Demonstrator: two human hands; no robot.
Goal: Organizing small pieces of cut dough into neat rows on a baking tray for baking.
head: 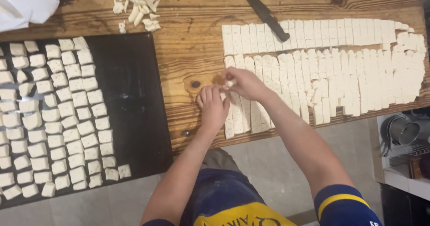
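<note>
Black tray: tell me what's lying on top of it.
Rows of small white dough squares cover the left part of the black tray; its right part shows bare. Whatever lies past the picture's left edge is out of view.

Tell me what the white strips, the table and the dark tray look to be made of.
White strips: likely soft raw dough, matte and floury, with uneven cut edges; the left hand and right hand pinch a piece.
Table: wood, stained brown with a slight sheen, showing grain and knots.
Dark tray: probably metal, flat black and faintly glossy, though it could be coated.
</note>
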